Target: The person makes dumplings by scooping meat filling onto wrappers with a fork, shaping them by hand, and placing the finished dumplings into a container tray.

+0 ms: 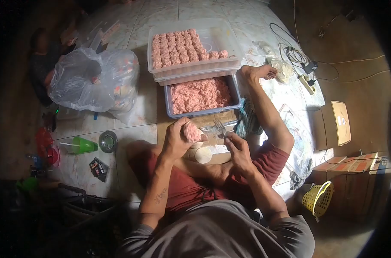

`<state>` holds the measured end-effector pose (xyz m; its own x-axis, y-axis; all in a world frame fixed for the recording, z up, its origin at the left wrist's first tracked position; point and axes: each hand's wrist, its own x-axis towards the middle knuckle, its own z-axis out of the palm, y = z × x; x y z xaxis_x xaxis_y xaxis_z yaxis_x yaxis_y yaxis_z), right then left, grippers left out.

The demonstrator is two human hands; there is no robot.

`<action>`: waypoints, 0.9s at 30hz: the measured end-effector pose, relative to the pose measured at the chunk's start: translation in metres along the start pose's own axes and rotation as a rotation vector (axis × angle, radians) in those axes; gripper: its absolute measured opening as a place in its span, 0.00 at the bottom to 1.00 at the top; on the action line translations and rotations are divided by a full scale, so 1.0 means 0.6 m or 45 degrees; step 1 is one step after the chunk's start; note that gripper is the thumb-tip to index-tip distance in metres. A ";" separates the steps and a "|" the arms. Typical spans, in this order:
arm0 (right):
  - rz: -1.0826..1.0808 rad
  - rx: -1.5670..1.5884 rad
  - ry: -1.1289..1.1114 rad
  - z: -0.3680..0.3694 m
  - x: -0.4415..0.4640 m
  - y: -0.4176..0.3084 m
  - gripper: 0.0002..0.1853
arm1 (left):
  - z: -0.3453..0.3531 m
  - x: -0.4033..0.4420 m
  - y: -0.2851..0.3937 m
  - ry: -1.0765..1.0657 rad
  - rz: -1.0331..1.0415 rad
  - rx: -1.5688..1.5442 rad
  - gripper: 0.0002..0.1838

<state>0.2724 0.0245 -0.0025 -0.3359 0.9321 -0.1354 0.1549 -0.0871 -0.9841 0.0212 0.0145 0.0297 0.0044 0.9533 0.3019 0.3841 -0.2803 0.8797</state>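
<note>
My left hand [175, 139] is closed around a dumpling with pink minced filling [191, 131], its top facing up. In my right hand [238, 152] is a fork [220, 127], tines pointing away from me. Another set of metal tines lies close beside it, partly hard to make out. Round pale wrappers [203, 155] sit just below, between my hands. Beyond them is a blue-rimmed tub [174, 115] of pink minced meat [200, 95]. Stacked clear plastic boxes [223, 36] rest at its far side, with rows of meat-filled dumplings [175, 47] in the top one.
Left of the tub stands a large clear plastic bag [81, 81]; a person [41, 64] sits behind it. A green cup [84, 145], glass ashtray [108, 141] and lighter pack [99, 169] are on the tiles. Cables [295, 56], a yellow basket [318, 200] and cardboard boxes [333, 122] are at right.
</note>
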 end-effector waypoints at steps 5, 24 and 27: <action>0.196 0.554 -0.297 0.023 -0.028 0.015 0.10 | 0.031 0.005 0.025 0.298 -0.064 -0.316 0.24; -0.521 -0.190 0.050 0.091 -0.019 -0.001 0.15 | 0.069 -0.007 0.014 0.196 -0.218 0.084 0.31; -0.531 -0.528 0.069 0.052 -0.007 -0.026 0.15 | 0.047 0.004 0.006 0.214 -0.184 0.079 0.31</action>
<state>0.2425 0.0113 0.0098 -0.4001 0.8757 0.2704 0.3741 0.4254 -0.8241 0.0485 0.0189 0.0233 -0.2068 0.9496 0.2357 0.4254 -0.1296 0.8957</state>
